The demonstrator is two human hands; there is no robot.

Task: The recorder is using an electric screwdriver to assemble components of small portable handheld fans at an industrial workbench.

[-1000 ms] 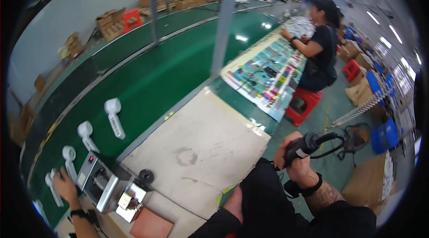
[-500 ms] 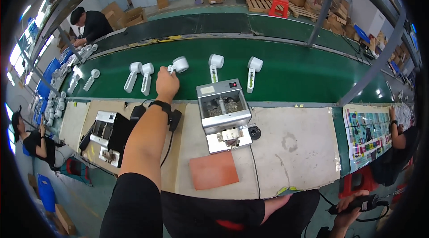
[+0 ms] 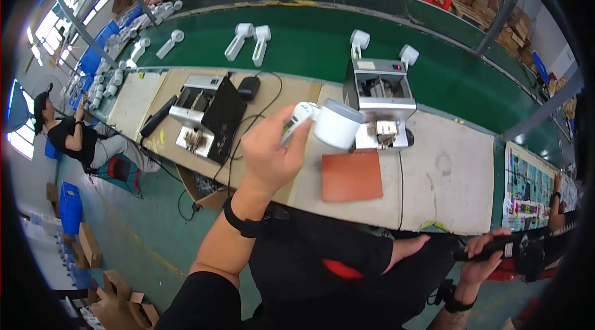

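Pinching only the handle, the left hand (image 3: 268,155) holds a white device (image 3: 325,122) above the table (image 3: 434,175); its heavy head could tip and slip.

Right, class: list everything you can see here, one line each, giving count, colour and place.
device: 1, white, in left hand
devices on belt: several, white, green conveyor
belt: 1, green, behind bench
machine: 1, grey, bench centre-right
second machine: 1, grey and black, bench left
mat: 1, orange-brown, bench front
boxes: several, brown, floor at left
co-workers: at least two, dark tops, left and far side
left hand: grips device
right hand: grips black tool
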